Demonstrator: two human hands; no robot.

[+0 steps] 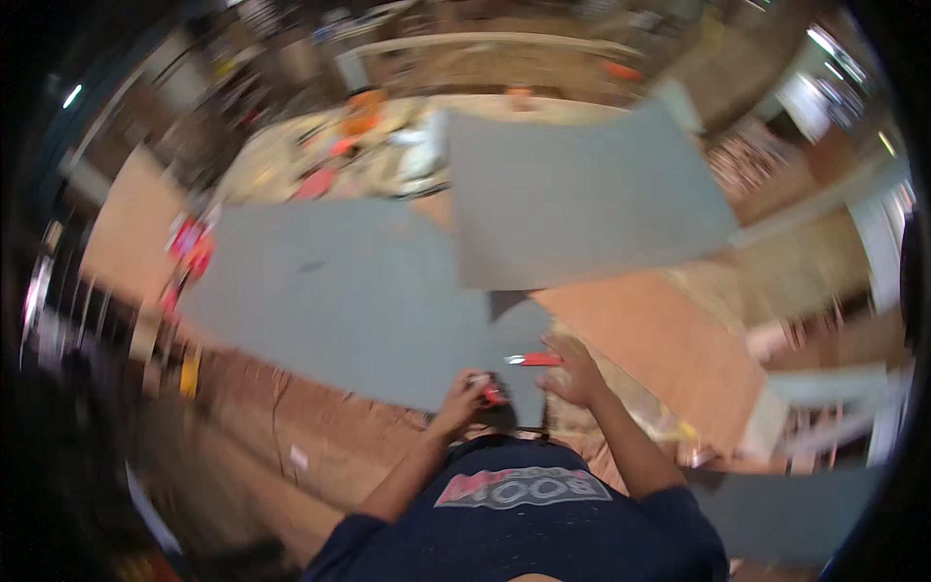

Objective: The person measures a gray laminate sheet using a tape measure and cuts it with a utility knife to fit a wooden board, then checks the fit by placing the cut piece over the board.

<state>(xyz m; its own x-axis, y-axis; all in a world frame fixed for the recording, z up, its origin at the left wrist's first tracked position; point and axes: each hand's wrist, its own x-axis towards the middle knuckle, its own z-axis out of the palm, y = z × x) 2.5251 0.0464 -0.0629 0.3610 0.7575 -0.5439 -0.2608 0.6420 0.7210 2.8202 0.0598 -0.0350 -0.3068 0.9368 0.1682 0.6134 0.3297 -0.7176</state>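
"So, what covers the surface point(572, 109)?"
"A blue-grey sheet point(349, 291) reaching the near edge, overlapped by a grey sheet point(582, 194) toward the far edge."
"And the hands?"
"Both by the near edge. The left hand's point(467, 396) grip clasps a red-and-black object point(497, 395); the right hand point(574, 373) has fingers parted around a red-handled tool point(533, 360), but blur means I cannot tell if they pinch it."

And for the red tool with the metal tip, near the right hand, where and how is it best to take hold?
Probably by its red handle, coming from the right: that end lies against the right hand, while the pale metal tip points left. Blur hides whether it is already gripped.
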